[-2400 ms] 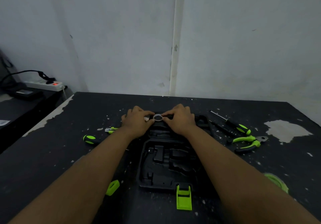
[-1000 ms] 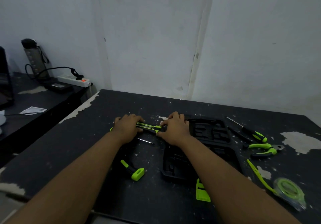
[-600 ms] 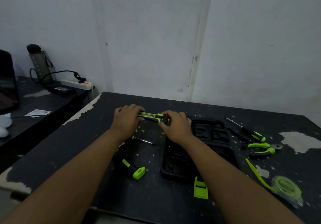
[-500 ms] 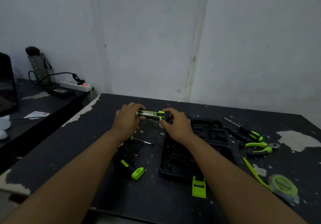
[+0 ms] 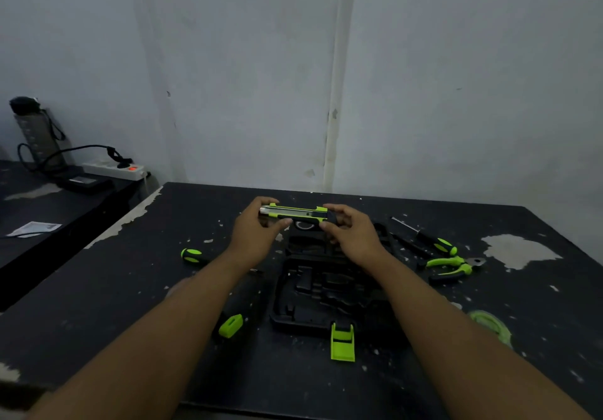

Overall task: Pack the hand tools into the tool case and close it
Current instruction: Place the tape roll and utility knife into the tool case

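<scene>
Two grips on one utility knife (image 5: 295, 213) above the open tool case (image 5: 313, 292): my left hand (image 5: 257, 233) pinches its metal end, my right hand (image 5: 350, 235), seemingly, the dark butt.

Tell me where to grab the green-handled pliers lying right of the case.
Pinch the pliers across both green handles, midway along, coming straight down from above. They lie flat on the table, handles slightly splayed toward the tool case, metal jaws pointing right, away from it. A screwdriver lies just beyond, so closing front to back probably needs care.
</scene>
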Tool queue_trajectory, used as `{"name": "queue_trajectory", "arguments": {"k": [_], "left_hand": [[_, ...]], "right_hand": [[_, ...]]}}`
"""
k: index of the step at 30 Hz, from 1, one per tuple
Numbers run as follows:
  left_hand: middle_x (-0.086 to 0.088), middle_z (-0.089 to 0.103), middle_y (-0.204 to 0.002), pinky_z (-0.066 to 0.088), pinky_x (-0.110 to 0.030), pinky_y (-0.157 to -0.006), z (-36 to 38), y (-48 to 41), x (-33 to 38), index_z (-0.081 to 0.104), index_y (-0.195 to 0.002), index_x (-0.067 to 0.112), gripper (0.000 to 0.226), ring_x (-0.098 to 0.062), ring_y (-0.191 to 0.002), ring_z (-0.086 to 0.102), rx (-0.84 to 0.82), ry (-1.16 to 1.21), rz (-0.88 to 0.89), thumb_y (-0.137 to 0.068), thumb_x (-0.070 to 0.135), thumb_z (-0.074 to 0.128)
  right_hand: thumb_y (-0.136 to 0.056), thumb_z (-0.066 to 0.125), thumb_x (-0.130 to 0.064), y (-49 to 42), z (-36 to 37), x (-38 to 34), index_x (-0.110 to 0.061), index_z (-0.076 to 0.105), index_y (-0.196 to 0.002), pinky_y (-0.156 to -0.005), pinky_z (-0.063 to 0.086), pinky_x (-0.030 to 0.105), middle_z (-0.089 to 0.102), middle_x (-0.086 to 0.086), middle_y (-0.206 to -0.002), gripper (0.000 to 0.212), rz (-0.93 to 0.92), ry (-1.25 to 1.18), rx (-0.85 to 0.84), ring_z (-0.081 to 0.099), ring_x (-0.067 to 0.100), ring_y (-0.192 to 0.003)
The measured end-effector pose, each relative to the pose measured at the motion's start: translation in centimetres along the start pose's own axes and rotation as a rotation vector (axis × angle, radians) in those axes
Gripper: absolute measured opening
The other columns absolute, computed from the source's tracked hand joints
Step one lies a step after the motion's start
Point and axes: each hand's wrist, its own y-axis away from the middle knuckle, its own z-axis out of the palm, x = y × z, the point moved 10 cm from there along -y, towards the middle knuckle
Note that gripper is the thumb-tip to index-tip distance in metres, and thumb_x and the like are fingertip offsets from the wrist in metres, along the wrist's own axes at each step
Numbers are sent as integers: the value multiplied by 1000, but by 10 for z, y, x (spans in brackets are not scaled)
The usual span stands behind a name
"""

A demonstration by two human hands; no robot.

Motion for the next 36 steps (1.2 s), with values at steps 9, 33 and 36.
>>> {"name": "queue_trajectory", "arguments": {"k": [9,33,36], "left_hand": [[-3,76,-106,62,-39,-85,55,-9,-13,71,-112,29,32,-25,-94,75,-62,33,-37,-88,13,84],[2,79,-100,52,-14,-87,122,-56,-27,81,-114,14,34,-11,-91,73,-188,-247,33,-82,18,89],[8,77,-93,48,-6,-81,123,-61,-26,82,-110,17,30,4,-83,67,-217,-290,53,-81,20,90]], "right_hand": [[-89,78,7,-3,-57,33,-8,72,-128,-63,53,12,73,-8,-90,42,60,134,62,63,-5,-57],[-90,76,-10,-23,-114,81,-12,73,-134,-101,36,11,74,4,-131,44,12,457,151,65,13,-123],[-91,76,-14,-24,-115,84,-13,72,-135,-97,34,7,73,2,-132,45,13,475,165,64,10,-121]]}}
